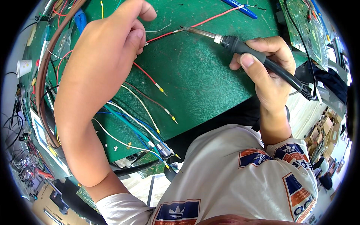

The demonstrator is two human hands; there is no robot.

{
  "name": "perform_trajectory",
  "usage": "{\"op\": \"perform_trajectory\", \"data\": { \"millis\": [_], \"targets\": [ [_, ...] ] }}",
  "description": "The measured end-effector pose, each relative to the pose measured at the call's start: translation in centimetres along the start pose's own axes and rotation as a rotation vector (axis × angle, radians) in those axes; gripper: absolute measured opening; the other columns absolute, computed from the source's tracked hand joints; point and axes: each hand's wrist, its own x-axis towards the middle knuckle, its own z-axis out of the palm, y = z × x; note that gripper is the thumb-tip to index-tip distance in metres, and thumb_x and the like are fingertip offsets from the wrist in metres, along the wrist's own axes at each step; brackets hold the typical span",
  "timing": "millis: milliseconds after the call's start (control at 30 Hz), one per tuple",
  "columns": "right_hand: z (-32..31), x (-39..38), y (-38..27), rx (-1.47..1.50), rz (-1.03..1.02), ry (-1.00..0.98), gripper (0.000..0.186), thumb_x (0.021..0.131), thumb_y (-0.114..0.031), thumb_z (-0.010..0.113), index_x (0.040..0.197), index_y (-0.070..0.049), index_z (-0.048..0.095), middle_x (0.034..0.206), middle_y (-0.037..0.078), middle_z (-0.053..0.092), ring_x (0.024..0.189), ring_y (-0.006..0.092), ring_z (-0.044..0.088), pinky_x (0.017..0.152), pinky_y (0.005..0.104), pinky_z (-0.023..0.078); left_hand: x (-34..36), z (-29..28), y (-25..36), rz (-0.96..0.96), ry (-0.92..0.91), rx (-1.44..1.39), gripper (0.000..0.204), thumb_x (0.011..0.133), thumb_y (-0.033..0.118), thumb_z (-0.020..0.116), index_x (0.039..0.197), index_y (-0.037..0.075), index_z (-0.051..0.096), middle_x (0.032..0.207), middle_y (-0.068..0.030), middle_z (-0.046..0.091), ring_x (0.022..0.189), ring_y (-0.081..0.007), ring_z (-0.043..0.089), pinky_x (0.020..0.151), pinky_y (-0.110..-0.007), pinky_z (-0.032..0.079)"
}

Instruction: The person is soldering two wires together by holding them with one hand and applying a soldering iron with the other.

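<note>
My left hand point(127, 35) is pinched on a thin silvery wire point(157, 30), its fingers bent beside a red wire point(161, 35) that runs across the mat. My right hand point(264, 63) grips a soldering iron point(232, 44) with a dark handle and cord. The iron's metal tip is at a bare, silvery spot point(177, 31) on the red wire; whether they touch I cannot tell. Several wires with yellow-tipped ends point(172, 118), in red, brown, white, teal and blue, fan out below my left hand on the green mat point(195, 86).
A blue hand tool point(243, 10) lies at the back. Circuit boards point(303, 37) sit at the right, with a dark cable. A brown cable bundle point(44, 84) and a white paper cup point(23, 68) are at the left. Cardboard boxes point(324, 138) stand beyond the mat's right side.
</note>
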Motion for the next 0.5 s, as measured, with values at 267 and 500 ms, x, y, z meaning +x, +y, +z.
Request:
{"op": "perform_trajectory", "data": {
  "millis": [267, 500],
  "targets": [
    [0.1, -0.1, 0.1, 0.010, 0.010, 0.002, 0.024, 0.085, 0.006, 0.074, 0.105, 0.003, 0.061, 0.088, 0.012, 0.071, 0.076, 0.0127, 0.069, 0.066, 0.0224, 0.054, 0.3, -0.2, -1.0, -0.066, -0.036, -0.021, 0.006, 0.100, 0.003, 0.054, 0.101, -0.002, 0.058, 0.078, -0.0045, 0.061, 0.074, -0.0118, 0.063, 0.069, -0.026, 0.052],
    [0.5, -0.1, 0.1, 0.012, 0.014, -0.003, 0.024, 0.086, 0.004, 0.075, 0.105, 0.003, 0.061, 0.089, 0.012, 0.071, 0.076, 0.0118, 0.068, 0.066, 0.0217, 0.054, 0.3, 1.0, -0.6, 0.038, 0.053, 0.106, 0.005, 0.098, 0.005, 0.057, 0.098, 0.000, 0.056, 0.075, -0.0089, 0.058, 0.067, -0.0176, 0.059, 0.062, -0.030, 0.046]
  ]
}}
